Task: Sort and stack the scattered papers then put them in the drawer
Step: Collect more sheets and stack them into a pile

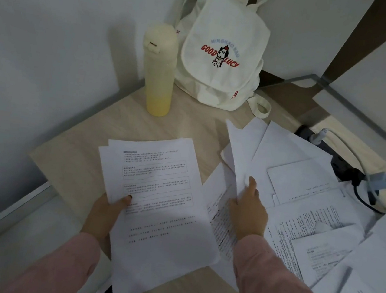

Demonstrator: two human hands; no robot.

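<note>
While behind papers (296, 149), bottle (160, 74) and backpack (223, 52).

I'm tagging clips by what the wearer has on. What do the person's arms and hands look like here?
Both arms are in long pink sleeves: the left sleeve and right sleeve reach the wrists. The left hand and right hand are bare, without gloves. The left thumbnail wears dark polish. No watch or ring shows.
</note>
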